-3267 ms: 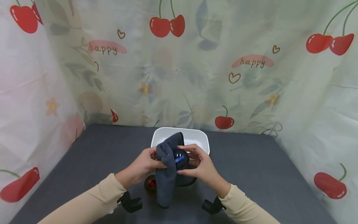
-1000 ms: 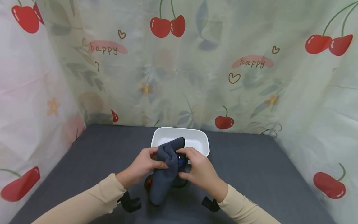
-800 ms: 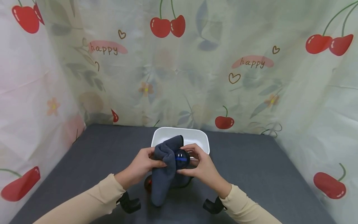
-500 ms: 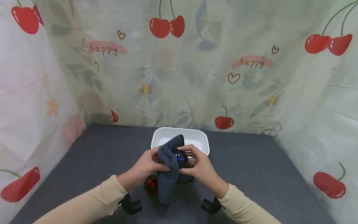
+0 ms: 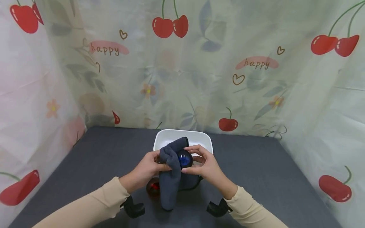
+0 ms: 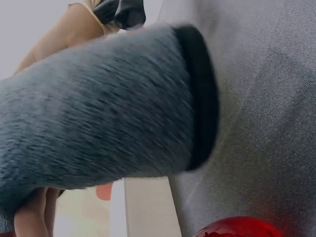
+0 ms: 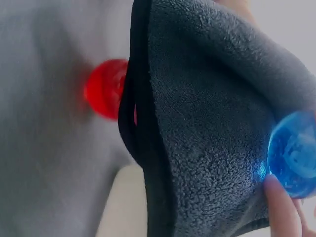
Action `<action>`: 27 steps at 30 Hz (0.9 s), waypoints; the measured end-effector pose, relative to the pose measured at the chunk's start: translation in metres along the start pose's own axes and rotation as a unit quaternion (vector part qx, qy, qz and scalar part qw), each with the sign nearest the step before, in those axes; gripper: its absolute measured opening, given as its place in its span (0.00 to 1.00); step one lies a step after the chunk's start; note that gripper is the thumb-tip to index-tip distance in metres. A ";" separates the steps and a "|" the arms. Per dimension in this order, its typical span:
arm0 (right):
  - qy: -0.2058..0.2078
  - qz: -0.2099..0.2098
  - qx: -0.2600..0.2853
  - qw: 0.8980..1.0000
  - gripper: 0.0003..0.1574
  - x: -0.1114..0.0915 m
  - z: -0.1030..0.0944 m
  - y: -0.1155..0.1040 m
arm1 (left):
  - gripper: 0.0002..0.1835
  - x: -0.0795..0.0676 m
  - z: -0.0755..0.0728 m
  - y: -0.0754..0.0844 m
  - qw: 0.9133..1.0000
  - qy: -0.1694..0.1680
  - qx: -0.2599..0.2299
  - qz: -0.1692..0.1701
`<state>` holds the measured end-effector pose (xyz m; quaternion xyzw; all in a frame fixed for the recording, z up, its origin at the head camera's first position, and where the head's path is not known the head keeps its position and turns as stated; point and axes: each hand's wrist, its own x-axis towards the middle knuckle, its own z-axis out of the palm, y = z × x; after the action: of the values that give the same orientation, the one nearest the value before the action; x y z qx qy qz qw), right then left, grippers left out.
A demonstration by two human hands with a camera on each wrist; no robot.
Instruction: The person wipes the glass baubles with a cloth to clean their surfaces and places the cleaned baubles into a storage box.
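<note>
Left hand (image 5: 144, 169), over the bench (image 5: 251, 167), pinches the cloth (image 5: 169, 186), long axis running towards the wearer. Right hand (image 5: 207, 166), the nearer, curves thumb and fingers round the blue ball (image 5: 185, 159), which sits against the cloth's right side.

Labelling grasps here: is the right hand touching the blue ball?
Touching: the right wrist view shows a fingertip of the right hand against the blue ball, no gap.
</note>
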<state>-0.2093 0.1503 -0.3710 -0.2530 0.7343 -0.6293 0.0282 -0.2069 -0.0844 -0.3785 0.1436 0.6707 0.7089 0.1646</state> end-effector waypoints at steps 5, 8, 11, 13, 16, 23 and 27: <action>-0.022 -0.046 -0.135 0.990 0.39 -0.001 0.000 -0.003 | 0.26 0.001 -0.001 -0.003 1.000 -0.013 0.013 0.005; -0.027 -0.100 -0.243 0.965 0.43 -0.002 0.002 -0.007 | 0.26 0.000 0.000 -0.006 1.000 -0.006 0.011 0.007; -0.014 -0.147 -0.299 0.943 0.46 -0.004 0.004 -0.007 | 0.26 0.000 0.000 -0.008 1.000 0.004 0.007 0.013; 0.002 -0.168 -0.314 0.934 0.46 -0.004 0.006 -0.006 | 0.24 -0.001 -0.001 -0.009 1.000 0.007 0.006 0.020; 0.025 -0.183 -0.329 0.926 0.45 -0.005 0.008 -0.003 | 0.22 -0.001 -0.001 -0.008 1.000 0.017 0.008 0.024; 0.002 -0.151 -0.354 0.923 0.46 -0.005 0.011 -0.002 | 0.29 0.001 0.001 -0.001 0.999 0.012 0.034 -0.001; -0.003 -0.115 -0.316 0.942 0.48 -0.006 0.011 -0.003 | 0.28 0.001 0.001 -0.001 0.999 0.014 0.040 -0.013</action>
<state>-0.1995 0.1420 -0.3721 -0.3335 0.8614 -0.3629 -0.1232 -0.2070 -0.0831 -0.3799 0.1314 0.7029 0.6810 0.1581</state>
